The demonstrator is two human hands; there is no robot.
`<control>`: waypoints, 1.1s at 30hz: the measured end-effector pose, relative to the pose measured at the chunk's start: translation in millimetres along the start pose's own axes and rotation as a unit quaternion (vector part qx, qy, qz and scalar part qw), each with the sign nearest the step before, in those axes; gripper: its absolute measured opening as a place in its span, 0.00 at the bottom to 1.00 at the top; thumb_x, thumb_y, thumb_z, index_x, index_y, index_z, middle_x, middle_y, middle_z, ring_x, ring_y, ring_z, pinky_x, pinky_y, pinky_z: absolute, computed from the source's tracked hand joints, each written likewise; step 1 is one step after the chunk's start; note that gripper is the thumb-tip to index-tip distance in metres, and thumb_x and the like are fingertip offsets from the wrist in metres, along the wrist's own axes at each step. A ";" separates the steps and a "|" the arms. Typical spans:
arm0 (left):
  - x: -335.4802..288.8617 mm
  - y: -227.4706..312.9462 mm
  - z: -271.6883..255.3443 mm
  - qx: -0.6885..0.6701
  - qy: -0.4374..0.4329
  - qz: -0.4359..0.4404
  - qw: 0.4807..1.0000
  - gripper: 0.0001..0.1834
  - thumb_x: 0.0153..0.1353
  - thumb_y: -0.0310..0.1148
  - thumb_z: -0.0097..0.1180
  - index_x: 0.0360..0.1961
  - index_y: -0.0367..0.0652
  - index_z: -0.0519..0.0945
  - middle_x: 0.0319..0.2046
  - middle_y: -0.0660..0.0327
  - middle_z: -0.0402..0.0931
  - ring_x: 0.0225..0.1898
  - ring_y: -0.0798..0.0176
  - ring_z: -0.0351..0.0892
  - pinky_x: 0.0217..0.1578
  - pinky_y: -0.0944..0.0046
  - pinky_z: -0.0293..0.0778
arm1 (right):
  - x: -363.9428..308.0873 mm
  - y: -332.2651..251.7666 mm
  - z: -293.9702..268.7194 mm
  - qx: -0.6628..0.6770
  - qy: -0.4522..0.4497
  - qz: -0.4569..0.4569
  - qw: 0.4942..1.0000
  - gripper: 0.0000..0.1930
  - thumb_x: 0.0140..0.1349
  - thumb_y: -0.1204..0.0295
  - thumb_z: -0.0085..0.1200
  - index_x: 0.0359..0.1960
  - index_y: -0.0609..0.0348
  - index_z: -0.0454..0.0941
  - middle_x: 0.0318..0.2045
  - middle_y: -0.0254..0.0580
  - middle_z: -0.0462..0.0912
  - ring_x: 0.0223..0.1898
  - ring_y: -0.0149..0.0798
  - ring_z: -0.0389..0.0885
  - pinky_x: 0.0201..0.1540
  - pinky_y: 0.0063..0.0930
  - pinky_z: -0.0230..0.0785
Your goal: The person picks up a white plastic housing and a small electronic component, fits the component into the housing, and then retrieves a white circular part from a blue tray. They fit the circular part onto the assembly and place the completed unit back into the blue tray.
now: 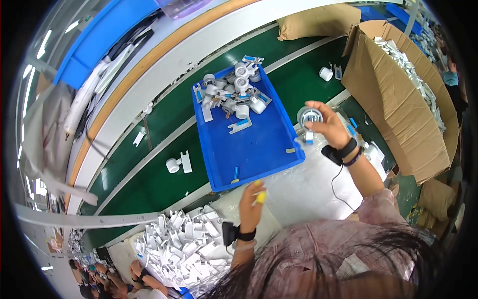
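My right hand [332,128] is closed on a round white plastic housing [309,115], whose open face shows parts inside. A piece with a blue strip [309,136] sits just below that housing. Beyond the near edge of the blue tray [249,149], my left hand [250,207] is raised with yellow covers on two fingertips. Its thumb and forefinger are apart and I see nothing between them. Inside the tray's far half lies a heap of white round housings [241,83] with flat clips, some bearing blue strips. One clip piece [240,125] lies nearer me.
White plastic pieces [184,244] are piled at the lower left. A cardboard box [383,94] full of white parts stands at the right. Loose parts [174,165] lie on the green belt [134,189]. Other people's hands [137,269] show at the lower left.
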State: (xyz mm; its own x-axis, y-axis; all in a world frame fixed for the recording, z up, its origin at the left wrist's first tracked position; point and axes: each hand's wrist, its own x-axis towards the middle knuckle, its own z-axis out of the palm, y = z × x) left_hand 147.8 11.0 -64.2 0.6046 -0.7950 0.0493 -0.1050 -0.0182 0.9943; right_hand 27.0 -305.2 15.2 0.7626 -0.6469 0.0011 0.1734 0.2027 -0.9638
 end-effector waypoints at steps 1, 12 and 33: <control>4.0 11.9 18.6 0.001 -0.015 0.006 1.000 0.29 0.58 0.21 0.57 0.62 0.40 0.65 0.56 0.55 0.71 0.54 0.60 0.73 0.52 0.61 0.70 | -13.7 -4.2 7.3 0.016 -0.018 -0.011 1.000 0.30 0.52 0.79 0.64 0.57 0.60 0.66 0.43 0.35 0.78 0.42 0.29 0.78 0.46 0.23 0.73; -23.6 23.3 74.1 -0.154 0.017 -0.042 0.987 0.23 0.59 0.19 0.55 0.56 0.36 0.66 0.47 0.59 0.73 0.44 0.69 0.74 0.43 0.69 0.71 | -122.6 7.6 65.5 0.313 -0.073 0.098 0.942 0.26 0.60 0.64 0.58 0.58 0.55 0.64 0.46 0.41 0.75 0.51 0.44 0.76 0.52 0.57 0.71; -62.4 94.5 25.7 0.217 -0.054 -0.010 0.975 0.20 0.57 0.27 0.54 0.51 0.41 0.65 0.28 0.48 0.77 0.29 0.46 0.80 0.28 0.55 0.72 | -192.1 57.7 65.4 -0.001 -0.314 0.150 0.937 0.07 0.62 0.74 0.57 0.41 0.61 0.77 0.37 0.30 0.80 0.39 0.24 0.74 0.46 0.21 0.67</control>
State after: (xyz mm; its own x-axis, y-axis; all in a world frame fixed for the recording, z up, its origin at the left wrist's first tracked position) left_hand 79.9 43.4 24.3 0.5254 -0.8508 -0.0043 -0.4313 -0.2707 0.8607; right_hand -68.7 -121.1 -23.2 0.9934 -0.0002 -0.1147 -0.1092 0.3043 -0.9463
